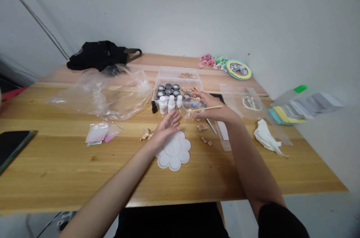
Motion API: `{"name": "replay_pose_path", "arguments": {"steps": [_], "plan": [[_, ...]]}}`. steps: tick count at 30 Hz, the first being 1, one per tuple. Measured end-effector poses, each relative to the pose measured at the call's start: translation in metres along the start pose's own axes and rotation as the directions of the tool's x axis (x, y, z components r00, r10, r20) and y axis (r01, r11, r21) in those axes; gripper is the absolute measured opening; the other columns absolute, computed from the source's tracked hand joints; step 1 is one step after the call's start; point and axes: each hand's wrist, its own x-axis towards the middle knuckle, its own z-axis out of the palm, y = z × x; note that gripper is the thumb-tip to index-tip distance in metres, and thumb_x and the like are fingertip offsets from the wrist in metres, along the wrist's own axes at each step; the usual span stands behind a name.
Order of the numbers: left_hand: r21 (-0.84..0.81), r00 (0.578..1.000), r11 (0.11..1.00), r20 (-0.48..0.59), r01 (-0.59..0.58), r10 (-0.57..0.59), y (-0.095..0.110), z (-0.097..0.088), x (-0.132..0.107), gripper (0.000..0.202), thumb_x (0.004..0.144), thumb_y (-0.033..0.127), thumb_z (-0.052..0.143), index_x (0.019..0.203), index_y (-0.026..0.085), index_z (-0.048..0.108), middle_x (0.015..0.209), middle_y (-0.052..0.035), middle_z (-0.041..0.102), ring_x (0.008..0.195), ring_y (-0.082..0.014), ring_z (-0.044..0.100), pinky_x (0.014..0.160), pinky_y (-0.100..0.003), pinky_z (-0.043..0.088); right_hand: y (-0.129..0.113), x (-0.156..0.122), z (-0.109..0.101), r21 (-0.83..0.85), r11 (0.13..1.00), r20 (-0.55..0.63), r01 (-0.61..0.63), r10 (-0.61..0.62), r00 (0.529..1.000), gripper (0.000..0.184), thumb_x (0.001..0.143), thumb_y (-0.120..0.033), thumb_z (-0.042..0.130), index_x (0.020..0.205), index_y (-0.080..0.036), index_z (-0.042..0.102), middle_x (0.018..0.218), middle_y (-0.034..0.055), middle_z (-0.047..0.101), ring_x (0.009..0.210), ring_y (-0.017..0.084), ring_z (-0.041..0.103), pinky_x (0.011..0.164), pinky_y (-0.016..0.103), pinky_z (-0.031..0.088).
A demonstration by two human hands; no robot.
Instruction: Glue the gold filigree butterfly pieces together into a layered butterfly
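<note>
My right hand is curved round the right side of a clear round cup, its fingers on the far side and thumb on the near side. A thin wooden stick lies across the cup towards my wrist. My left hand is open, palm up, with nothing in it, over the upper left of a white flower-shaped palette. Just beyond its fingertips stand white bottles and a small black-capped bottle. Behind these is a clear box with several small dark-rimmed pots.
Gold butterfly pieces and a gold chain ornament lie beside the palette. A crumpled plastic bag, small sachets and a dark tablet-like slab are left. Right are a white tissue and sheet packs.
</note>
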Motion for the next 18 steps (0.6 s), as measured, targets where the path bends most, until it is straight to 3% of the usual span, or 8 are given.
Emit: {"name": "replay_pose_path", "arguments": {"steps": [4,8,12,18], "plan": [[-0.079,1.000,0.997,-0.014,0.018,-0.019,0.001,0.001,0.000,0.069,0.065,0.019,0.076,0.130,0.023,0.055,0.153,-0.0132,0.039,0.142,-0.0337,0.032,0.116,-0.049,0.020,0.004,-0.006,-0.008,-0.031,0.999,-0.001,0.044,-0.044,0.999,0.072,0.063,-0.010,0.069,0.132,-0.023,0.054,0.137,0.0074,0.057,0.129,0.030,0.050,0.108,0.044,0.038],[-0.105,0.999,0.994,-0.028,0.026,-0.029,0.000,0.001,0.000,0.063,0.063,0.016,0.076,0.123,0.024,0.060,0.149,-0.0114,0.045,0.140,-0.0329,0.036,0.115,-0.048,0.022,0.008,-0.007,-0.012,-0.082,0.997,-0.108,-0.014,0.005,0.994,0.047,0.071,-0.015,0.062,0.118,-0.019,0.064,0.122,0.0092,0.067,0.113,0.028,0.061,0.097,0.042,0.047],[-0.090,0.999,0.995,-0.028,0.038,-0.041,0.003,0.002,-0.002,0.059,0.063,0.015,0.076,0.120,0.023,0.062,0.144,-0.0107,0.051,0.139,-0.0316,0.039,0.114,-0.047,0.025,0.013,0.000,-0.010,-0.136,0.980,-0.245,-0.148,0.111,0.963,0.031,0.072,-0.013,0.060,0.101,-0.015,0.071,0.108,0.0110,0.072,0.098,0.026,0.066,0.087,0.039,0.050],[-0.084,0.999,0.995,-0.013,0.046,-0.048,0.007,0.004,-0.003,0.053,0.064,0.015,0.077,0.115,0.023,0.066,0.136,-0.0089,0.059,0.136,-0.0305,0.043,0.113,-0.046,0.028,0.013,0.002,-0.004,-0.178,0.964,-0.206,-0.198,0.160,0.965,0.014,0.074,-0.018,0.063,0.082,-0.018,0.074,0.086,0.0063,0.075,0.080,0.022,0.067,0.072,0.031,0.047]]}}
